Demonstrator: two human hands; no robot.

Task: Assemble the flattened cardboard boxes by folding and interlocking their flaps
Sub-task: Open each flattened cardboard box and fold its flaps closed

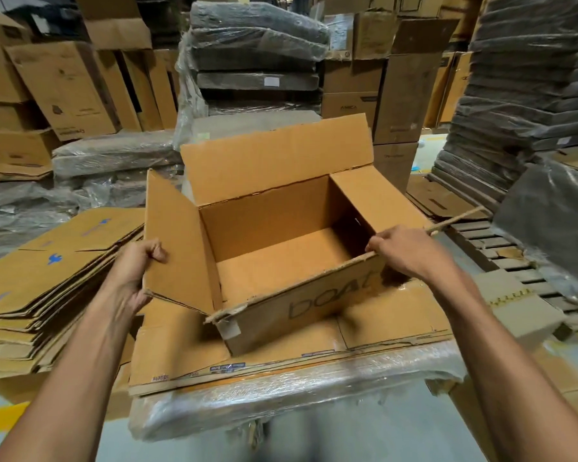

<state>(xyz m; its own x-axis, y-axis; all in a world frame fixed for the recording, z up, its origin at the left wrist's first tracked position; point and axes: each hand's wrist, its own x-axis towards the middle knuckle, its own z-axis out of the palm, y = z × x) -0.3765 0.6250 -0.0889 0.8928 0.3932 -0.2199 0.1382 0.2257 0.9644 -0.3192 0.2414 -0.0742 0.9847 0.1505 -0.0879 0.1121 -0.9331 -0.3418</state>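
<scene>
On my far left I see a pile of flat boxes (44, 288), lying one on top of another. Some have small blue marks on them.

Next comes my left hand (136, 271). Its fingers are closed around the edge of the left flap (176, 241) of the open box (281, 235). That flap stands up and leans out to the left.

The open box sits in the middle, on a flat sheet of cardboard (247, 355) that lies on a bundle wrapped in clear plastic (281, 401). The box is tilted a bit, with its open top facing me. I can see its bare floor inside. The back flap (277, 158) stands up tall. Dark letters are printed on the near wall.

My right hand (402, 250) pinches the near flap at the right corner of the box, fingers shut on the thin edge.

On the right are tall stacks of dark wrapped bundles (531, 95). More brown boxes (67, 88) are piled up at the back.
</scene>
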